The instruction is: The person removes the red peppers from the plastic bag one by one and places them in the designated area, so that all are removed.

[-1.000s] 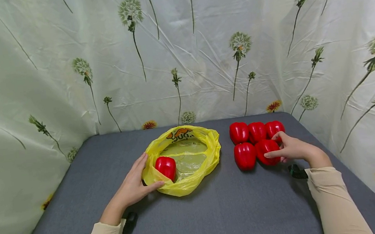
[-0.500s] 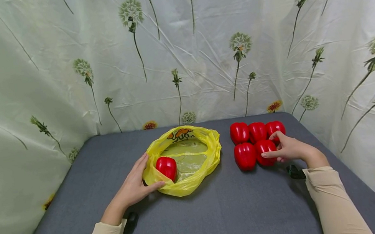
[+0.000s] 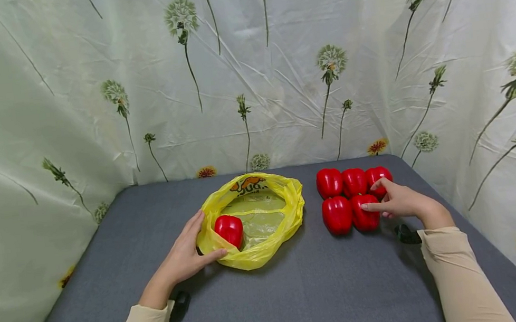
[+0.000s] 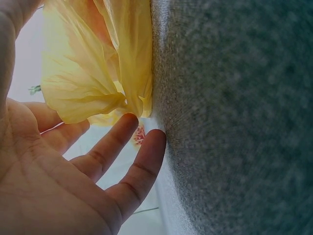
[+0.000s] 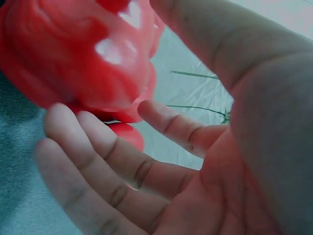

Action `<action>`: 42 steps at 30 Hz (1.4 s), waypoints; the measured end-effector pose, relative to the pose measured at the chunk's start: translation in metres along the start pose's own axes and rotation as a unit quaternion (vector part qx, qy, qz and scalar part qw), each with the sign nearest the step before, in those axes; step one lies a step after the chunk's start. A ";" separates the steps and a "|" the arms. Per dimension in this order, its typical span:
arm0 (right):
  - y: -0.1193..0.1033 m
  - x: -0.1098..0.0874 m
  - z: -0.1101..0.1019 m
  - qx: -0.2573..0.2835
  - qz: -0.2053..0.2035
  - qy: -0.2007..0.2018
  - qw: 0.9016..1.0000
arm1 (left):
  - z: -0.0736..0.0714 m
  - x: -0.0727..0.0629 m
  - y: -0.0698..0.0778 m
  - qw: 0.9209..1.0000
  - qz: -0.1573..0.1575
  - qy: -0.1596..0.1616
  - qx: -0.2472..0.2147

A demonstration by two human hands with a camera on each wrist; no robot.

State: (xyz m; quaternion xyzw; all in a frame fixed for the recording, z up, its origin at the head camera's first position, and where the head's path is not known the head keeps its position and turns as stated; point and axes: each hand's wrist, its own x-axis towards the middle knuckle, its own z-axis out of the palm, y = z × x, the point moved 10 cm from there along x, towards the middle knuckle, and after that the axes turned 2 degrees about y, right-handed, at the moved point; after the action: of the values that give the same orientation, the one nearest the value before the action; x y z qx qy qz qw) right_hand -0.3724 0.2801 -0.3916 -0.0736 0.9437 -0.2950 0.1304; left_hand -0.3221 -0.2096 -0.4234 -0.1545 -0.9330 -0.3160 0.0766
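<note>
A yellow plastic bag [image 3: 291, 202] stands with its mouth rolled wide, printed inside, and one red bell pepper [image 3: 229, 231] lies at its left. My left hand [image 3: 192, 251] rests along the bag's left side, fingers spread; the left wrist view shows its fingertips against the folded plastic [image 4: 98, 73]. Over at the right, my right hand [image 3: 401, 201] is at the near right pepper [image 3: 365, 219], thumb over its top and the other fingers loosely at its right side. In the right wrist view those fingers [image 5: 117, 152] are extended beside the shiny pepper [image 5: 93, 54], not wrapped round it.
Near left in the group is another pepper [image 3: 337, 215]. Behind stand a left pepper [image 3: 329, 182], a middle one [image 3: 354, 181] and a right one [image 3: 378, 174]. A grey cloth [image 3: 275, 308] covers the table. A flower-printed curtain [image 3: 277, 74] closes off the back and sides.
The near right pepper has shifted left, against its neighbour. My right hand moved left with it, then its thumb and fingers loosened and rose slightly. The left hand and bag stayed put.
</note>
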 end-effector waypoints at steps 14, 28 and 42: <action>-0.019 0.007 -0.015 -0.034 -0.036 0.067 0.997 | 0.004 -0.008 -0.002 1.000 0.002 0.002 0.001; -0.053 0.017 -0.029 0.065 -0.065 0.131 0.987 | 0.002 -0.005 0.001 1.000 0.005 0.003 0.005; -0.105 0.044 -0.024 0.098 -0.090 0.121 0.984 | 0.000 0.000 0.002 1.000 0.011 0.009 0.001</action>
State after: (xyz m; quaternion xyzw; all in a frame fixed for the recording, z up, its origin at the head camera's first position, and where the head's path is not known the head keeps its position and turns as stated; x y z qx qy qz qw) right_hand -0.4145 0.1975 -0.3210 -0.1090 0.9086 -0.4031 -0.0052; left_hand -0.3216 -0.2084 -0.4227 -0.1621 -0.9309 -0.3153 0.0883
